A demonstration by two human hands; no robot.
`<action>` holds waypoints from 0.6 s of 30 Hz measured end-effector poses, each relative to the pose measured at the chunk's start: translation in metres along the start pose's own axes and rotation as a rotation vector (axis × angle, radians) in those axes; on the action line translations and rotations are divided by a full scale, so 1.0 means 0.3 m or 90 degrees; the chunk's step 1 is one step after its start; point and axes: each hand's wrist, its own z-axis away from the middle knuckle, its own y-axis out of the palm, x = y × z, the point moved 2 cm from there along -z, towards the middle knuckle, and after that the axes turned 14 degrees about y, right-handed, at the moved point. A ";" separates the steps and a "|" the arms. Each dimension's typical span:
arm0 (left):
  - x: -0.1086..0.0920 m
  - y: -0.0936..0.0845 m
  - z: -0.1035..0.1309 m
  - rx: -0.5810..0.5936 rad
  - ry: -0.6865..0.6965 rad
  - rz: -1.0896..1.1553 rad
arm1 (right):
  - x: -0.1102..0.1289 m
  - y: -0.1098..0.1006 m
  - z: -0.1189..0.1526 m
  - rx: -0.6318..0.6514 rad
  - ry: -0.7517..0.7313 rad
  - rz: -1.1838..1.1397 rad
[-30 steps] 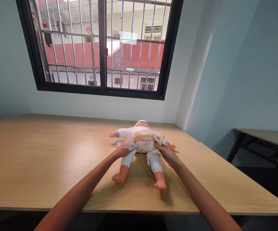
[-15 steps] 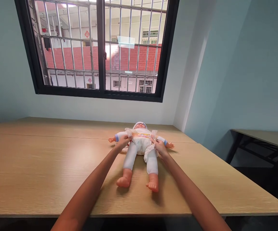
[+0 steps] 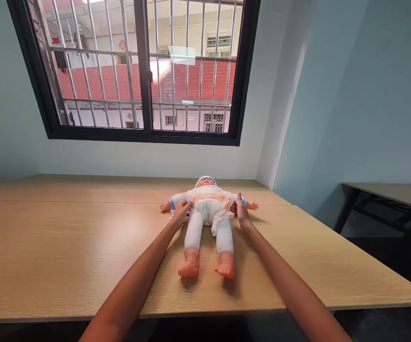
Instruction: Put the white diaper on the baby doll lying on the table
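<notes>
A: Where's the baby doll (image 3: 208, 213)?
B: On its back on the wooden table (image 3: 66, 237), right of centre, head toward the window (image 3: 137, 71), feet toward the camera.
A: Left hand (image 3: 182, 212)?
B: At the doll's left-of-frame hip, fingers pressed on the diaper (image 3: 210, 209) edge. Pinching or just touching, cannot tell.
A: Right hand (image 3: 241, 213)?
B: Flat against the other side of the diaper, fingers straight, not clenched.
A: Anything else?
B: Second table (image 3: 390, 194) far right.

Bare office: desks (image 3: 66, 247), barred window (image 3: 137, 66)
</notes>
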 end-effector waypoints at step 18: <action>0.020 0.010 0.044 -0.124 -0.004 -0.049 | -0.059 -0.016 -0.021 -0.082 -0.093 0.078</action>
